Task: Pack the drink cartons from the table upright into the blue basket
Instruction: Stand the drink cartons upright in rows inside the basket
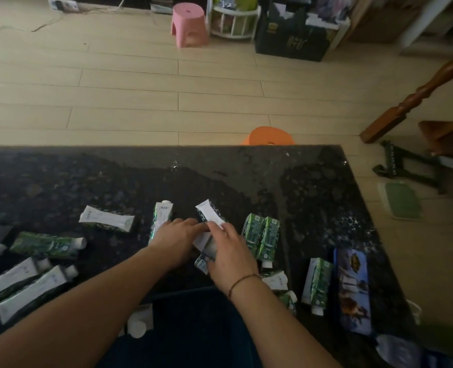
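Left hand (176, 236) flat, fingers straight, touching held carton (210, 229). Right hand (229, 254) gripping same carton just beyond blue basket (193, 328); long axis angled away-left, cap end nearest basket. Other cartons (107, 219) lying flat on table (246, 176).

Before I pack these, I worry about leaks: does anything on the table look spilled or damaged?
No spill or damage shows. The cartons lie scattered on their sides across the dark table. The pale spots near its far edge look like glare.
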### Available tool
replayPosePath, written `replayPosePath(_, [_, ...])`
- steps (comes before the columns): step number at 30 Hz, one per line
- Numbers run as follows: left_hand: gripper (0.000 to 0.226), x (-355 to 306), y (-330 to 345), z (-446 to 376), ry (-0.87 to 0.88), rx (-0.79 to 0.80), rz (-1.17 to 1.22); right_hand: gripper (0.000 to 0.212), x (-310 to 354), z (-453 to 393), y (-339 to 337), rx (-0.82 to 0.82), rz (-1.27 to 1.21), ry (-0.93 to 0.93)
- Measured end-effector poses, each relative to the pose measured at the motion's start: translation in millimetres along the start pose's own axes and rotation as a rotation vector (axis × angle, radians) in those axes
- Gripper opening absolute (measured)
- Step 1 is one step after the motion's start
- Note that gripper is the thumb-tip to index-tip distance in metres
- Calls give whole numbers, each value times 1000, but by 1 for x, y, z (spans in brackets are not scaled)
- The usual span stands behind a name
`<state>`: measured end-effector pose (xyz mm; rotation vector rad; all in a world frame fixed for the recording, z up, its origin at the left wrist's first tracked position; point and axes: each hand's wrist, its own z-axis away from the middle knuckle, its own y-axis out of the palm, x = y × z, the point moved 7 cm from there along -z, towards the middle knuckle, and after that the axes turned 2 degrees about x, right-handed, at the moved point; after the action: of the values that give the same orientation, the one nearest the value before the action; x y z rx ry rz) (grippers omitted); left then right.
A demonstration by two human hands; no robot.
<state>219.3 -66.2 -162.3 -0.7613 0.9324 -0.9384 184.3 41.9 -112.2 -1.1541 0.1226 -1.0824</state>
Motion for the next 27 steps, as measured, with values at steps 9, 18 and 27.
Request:
replayPosePath(9, [54,-13,-104,105,248,-156,476,61,71,81,-41,-450,-102,-375])
replayPosePath(18, [102,46,-23,216,-19,-213,82,44,69,197,-1,-785,-167,-359])
replayPosePath(27, [83,85,34,297,-585,-443,557,53,28,126,121,-295,-356,221])
